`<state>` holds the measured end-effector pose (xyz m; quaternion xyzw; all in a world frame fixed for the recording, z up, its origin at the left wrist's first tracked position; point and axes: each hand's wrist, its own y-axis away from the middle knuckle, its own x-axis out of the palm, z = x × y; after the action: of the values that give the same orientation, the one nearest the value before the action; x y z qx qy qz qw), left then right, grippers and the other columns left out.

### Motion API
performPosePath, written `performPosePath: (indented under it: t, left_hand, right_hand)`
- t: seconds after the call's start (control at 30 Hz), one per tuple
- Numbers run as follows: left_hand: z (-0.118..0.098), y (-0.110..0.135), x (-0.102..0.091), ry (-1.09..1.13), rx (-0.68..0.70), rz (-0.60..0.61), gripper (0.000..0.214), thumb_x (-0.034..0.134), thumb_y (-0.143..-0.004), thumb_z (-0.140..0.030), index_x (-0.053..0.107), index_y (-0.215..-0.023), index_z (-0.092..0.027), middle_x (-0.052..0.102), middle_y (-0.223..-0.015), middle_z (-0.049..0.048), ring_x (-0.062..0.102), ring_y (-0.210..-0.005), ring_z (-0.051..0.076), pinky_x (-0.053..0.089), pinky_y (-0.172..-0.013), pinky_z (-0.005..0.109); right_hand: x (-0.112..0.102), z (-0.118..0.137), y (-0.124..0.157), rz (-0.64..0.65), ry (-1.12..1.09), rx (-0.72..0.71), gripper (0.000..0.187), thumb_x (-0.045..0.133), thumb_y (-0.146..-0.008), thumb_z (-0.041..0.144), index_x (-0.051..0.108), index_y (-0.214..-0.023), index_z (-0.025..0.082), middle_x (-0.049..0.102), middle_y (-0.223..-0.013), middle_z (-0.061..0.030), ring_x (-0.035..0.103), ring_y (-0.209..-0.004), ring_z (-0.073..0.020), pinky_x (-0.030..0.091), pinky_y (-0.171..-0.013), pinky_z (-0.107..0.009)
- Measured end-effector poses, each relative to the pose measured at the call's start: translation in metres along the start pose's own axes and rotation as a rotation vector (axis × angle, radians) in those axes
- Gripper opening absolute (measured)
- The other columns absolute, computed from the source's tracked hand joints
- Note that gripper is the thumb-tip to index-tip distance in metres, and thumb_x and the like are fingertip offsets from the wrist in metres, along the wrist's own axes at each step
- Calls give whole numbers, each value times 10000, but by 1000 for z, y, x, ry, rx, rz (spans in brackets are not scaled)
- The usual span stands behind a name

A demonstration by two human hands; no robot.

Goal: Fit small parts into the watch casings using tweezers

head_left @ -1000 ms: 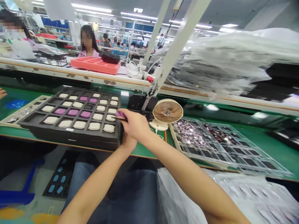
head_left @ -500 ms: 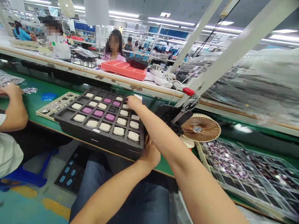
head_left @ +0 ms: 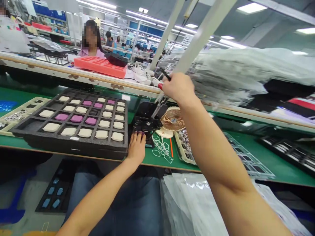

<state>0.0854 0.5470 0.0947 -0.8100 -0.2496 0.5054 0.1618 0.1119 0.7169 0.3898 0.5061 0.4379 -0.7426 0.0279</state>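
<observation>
Gripping red handle (head_left: 160,86) and black tool (head_left: 165,74) in right hand (head_left: 179,88) | clamp (head_left: 147,111) just ahead of left hand (head_left: 136,149), cannot tell if grasping | green bench (head_left: 149,160) beneath, shelf (head_left: 103,78) beyond left hand | lights (head_left: 252,8) above right hand

Wearing blue denim trousers (head_left: 145,200), paler over left thigh. Showing bare left hand (head_left: 136,147) and bare right hand (head_left: 180,88) above the trousers, plus 2 bare forearms (head_left: 103,196) tapering toward wrists.

At nine o'clock, a rectangular charcoal-black foam tray (head_left: 73,147) is gridded with cream rounded-square pieces (head_left: 85,132) and purple rounded-square pieces (head_left: 76,118). Twelve: red lever handle (head_left: 160,86). Three: round, gold-ribbed fan (head_left: 173,120). Five: slim orange stick (head_left: 171,149). Six: flat green tabletop (head_left: 150,159).
</observation>
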Motion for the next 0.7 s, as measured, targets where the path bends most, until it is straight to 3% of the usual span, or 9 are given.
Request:
performPosePath:
  t: [0.07, 0.13, 0.17, 0.23, 0.33, 0.43, 0.5, 0.6, 0.7]
  left_hand:
    - [1, -1, 0, 1, 6, 1, 520, 481, -978, -94, 544, -1494, -115, 538, -1571, 230, 409, -1535, 376, 381, -1234, 632]
    - [-1, 1, -4, 4, -1, -2, 505, 469, -1008, -132, 504, -1510, -82, 505, -1597, 247, 371, -1559, 383, 388, -1231, 638]
    - [-4, 5, -9, 7, -6, -5, 503, 454, -1017, -134, 485, -1514, -63, 483, -1610, 258, 356, -1566, 389, 396, -1225, 645]
    - [-12, 22, -24, 18, -2, -3, 490, 430, -1025, -124, 476, -1507, -48, 454, -1632, 258, 343, -1572, 393, 421, -1216, 647]
    - [-28, 73, -60, 53, 78, 39, 438, 459, -1027, -139, 548, -1455, -137, 513, -1620, 155, 384, -1563, 321, 474, -1227, 538]
    - [-39, 129, -107, 170, 202, 104, 483, 490, -1001, -102, 557, -1459, -236, 582, -1563, 90, 457, -1524, 258, 531, -1203, 453]
    - [-39, 149, -139, 233, 253, 103, 567, 518, -971, -67, 526, -1497, -277, 654, -1470, 91, 553, -1441, 251, 572, -1157, 436]
    - [-20, 134, -183, 238, 214, -32, 524, 543, -962, -74, 582, -1426, -313, 759, -1237, 76, 688, -1227, 243, 631, -1026, 404]
    - [23, 69, -223, -69, -35, -165, 268, 515, -1012, -244, 679, -1223, -269, 788, -1109, 80, 735, -1068, 263, 612, -983, 420]
  right_hand:
    - [5, -1, -15, 204, -54, 96, 419, 446, -1054, 313, 698, -963, -10, 724, -1075, -211, 737, -1019, -301, 553, -919, -422]
    - [5, 6, -14, 297, -131, 73, 420, 360, -1050, 226, 686, -1032, -38, 722, -1127, -215, 737, -1018, -261, 545, -926, -379]
    - [2, 11, -7, 253, -156, 39, 378, 375, -1039, 194, 681, -1104, -18, 721, -1173, -212, 731, -1051, -267, 547, -951, -389]
    - [-4, 16, 20, 17, -162, -38, 354, 447, -1018, 181, 631, -1299, 69, 694, -1300, -203, 690, -1178, -316, 548, -1011, -453]
    - [-8, 11, 84, -327, -197, -119, 448, 399, -1070, 268, 470, -1501, 167, 628, -1425, -182, 666, -1245, -316, 576, -980, -457]
    - [1, -3, 148, -352, -327, -182, 372, 407, -1098, 336, 502, -1440, 226, 697, -1341, -138, 763, -1032, -259, 620, -848, -377]
    - [9, -9, 178, -290, -390, -247, 322, 431, -1090, 315, 535, -1388, 249, 708, -1356, -125, 763, -1088, -256, 626, -858, -359]
    - [12, -11, 196, -244, -390, -268, 324, 430, -1087, 269, 533, -1394, 272, 675, -1432, -109, 712, -1231, -261, 623, -887, -362]
    - [3, -10, 197, -347, -324, -254, 287, 482, -1076, 230, 584, -1340, 277, 713, -1380, -79, 763, -1111, -250, 607, -813, -336]
